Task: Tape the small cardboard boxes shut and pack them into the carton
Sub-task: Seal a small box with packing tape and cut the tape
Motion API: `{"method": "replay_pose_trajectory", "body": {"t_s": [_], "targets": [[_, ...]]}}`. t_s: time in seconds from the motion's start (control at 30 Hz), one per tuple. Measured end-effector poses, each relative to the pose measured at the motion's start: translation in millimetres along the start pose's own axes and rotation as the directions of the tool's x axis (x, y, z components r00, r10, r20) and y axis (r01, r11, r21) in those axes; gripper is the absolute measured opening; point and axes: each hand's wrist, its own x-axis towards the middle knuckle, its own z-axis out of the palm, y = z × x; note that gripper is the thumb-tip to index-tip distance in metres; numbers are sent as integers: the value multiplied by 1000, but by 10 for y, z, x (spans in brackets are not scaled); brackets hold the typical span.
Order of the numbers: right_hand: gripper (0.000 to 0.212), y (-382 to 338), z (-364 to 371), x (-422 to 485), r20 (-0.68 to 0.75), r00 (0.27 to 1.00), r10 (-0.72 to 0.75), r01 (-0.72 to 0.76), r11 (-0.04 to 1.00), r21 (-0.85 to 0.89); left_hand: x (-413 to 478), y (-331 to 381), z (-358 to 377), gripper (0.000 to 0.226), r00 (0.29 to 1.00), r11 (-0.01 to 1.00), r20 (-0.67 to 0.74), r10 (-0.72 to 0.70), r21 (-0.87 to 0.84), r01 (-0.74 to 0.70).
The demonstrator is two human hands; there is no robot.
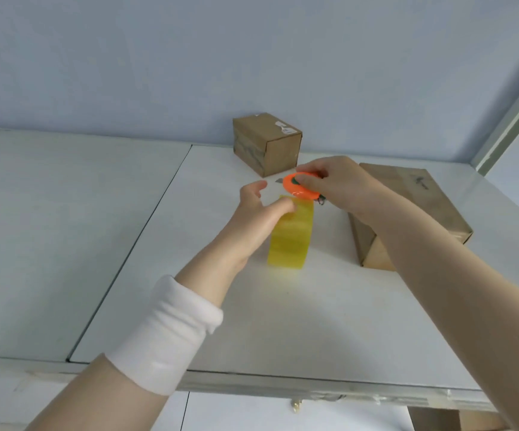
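white table (127,244) against a pale blue wall (252,57). left hand (258,213) pinches yellow tape (289,241); right hand (335,185) grips an orange cutter (298,189) above it. small box (267,144) behind, larger box (422,206) at right; nothing looks packed yet.

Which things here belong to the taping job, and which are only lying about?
For the job: yellow tape, held by left hand; orange cutter, in right hand; small cardboard box; larger cardboard box.
Lying about: cardboard piece under the table edge.
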Motion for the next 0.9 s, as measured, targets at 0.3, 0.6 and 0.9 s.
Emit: {"method": "replay_pose_trajectory", "body": {"t_s": [0.3,0.6,0.9], "targets": [[15,-95,3,-305,-316,927,-202,229,972,52,-50,132,112,10,940,952,-168,298,126,-280],[14,-54,-417,-463,-590,800,111,161,907,389,-75,661,539,20,605,588,-134,785,470,-658],[7,337,-1203,-616,-514,702,493,233,523,820,-72,1127,1106,19,588,555,-52,807,407,-726]]}}
